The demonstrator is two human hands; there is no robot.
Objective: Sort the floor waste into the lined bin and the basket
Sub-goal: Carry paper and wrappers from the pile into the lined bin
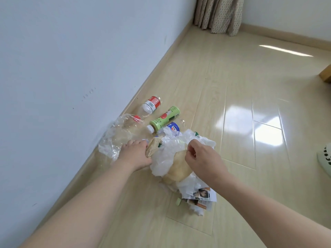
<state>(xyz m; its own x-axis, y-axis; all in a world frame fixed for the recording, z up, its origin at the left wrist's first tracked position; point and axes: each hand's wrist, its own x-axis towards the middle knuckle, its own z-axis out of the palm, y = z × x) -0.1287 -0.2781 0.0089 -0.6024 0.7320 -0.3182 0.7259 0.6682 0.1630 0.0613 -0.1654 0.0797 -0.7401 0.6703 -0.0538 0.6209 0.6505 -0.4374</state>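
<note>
A heap of waste lies on the floor near the wall. In it are crumpled white paper point(166, 154), tan crumpled paper point(179, 169) and a torn magazine page point(201, 196). My left hand point(135, 153) grips a tan crumpled piece point(152, 145) at the heap's left edge. My right hand point(200, 156) pinches the white paper on top of the heap. Behind the heap lie a green-labelled bottle point(164, 119), a red-labelled clear bottle point(151, 104), a blue-labelled bottle point(172, 127) partly hidden by paper, and clear crumpled plastic point(118, 136) with a red cap point(137, 118).
The white wall and its skirting board point(111, 140) run along the left. A curtain point(218, 15) hangs at the far corner. A pale green basket point(325, 159) shows at the right edge, and a wooden furniture corner point(326, 74) above it. No lined bin is in view.
</note>
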